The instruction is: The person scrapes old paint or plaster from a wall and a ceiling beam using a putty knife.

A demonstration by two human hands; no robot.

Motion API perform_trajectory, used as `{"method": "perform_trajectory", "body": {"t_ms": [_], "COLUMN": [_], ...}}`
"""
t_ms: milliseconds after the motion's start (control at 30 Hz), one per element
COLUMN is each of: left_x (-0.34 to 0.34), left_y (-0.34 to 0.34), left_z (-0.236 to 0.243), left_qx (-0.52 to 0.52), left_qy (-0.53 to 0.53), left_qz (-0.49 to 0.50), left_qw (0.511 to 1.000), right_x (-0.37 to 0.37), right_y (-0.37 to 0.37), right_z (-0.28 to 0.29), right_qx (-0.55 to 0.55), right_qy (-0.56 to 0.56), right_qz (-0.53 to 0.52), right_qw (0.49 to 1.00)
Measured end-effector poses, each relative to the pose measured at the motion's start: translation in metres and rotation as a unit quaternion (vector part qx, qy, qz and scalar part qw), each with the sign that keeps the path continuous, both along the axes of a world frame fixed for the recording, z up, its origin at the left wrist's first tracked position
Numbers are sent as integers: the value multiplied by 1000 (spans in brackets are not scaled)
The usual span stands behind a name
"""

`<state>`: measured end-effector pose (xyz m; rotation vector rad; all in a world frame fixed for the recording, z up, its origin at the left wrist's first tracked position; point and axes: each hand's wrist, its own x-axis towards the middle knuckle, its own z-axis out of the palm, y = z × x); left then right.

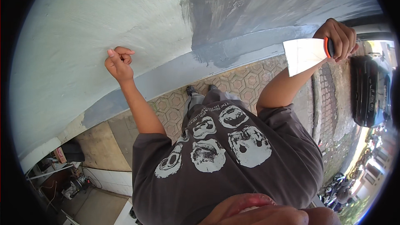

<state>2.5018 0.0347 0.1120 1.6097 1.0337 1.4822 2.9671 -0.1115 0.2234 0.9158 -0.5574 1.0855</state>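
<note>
My right hand (339,38) is raised at the upper right and grips the orange-and-black handle of a wide putty knife (305,55), whose pale flat blade points left and down, held away from the wall. My left hand (119,63) is lifted in front of the pale plastered wall (96,25), fingers curled into a loose fist with nothing in it, knuckles close to the plaster. A darker grey, wet-looking patch of wall (250,4) lies between the two hands, above a grey base band (175,73).
Hexagon-patterned paving (246,79) runs along the wall foot under my shoes (200,88). A dark parked car (370,91) stands at the right. Clutter, boxes and cables (66,175) sit at the lower left near a white tiled ledge.
</note>
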Motion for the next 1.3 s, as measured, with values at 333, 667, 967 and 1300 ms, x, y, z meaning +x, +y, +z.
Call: {"method": "perform_trajectory", "body": {"t_ms": [333, 667, 967, 1300], "left_x": [-14, -22, -24, -24], "left_y": [-8, 3, 4, 5], "left_z": [10, 5, 3, 2], "left_qx": [-16, -13, 3, 12], "left_qy": [64, 39, 34, 35], "left_qz": [5, -24, -25, -33], "left_qw": [998, 999, 999, 999], "right_x": [-46, -77, -87, -86], "right_y": [0, 49, 54, 68], "right_z": [-28, -27, -27, -36], "right_qx": [-369, -401, -399, -408], "right_qy": [-225, -203, -234, -222], "right_qz": [-456, -631, -636, -611], "right_qw": [778, 633, 618, 641]}}
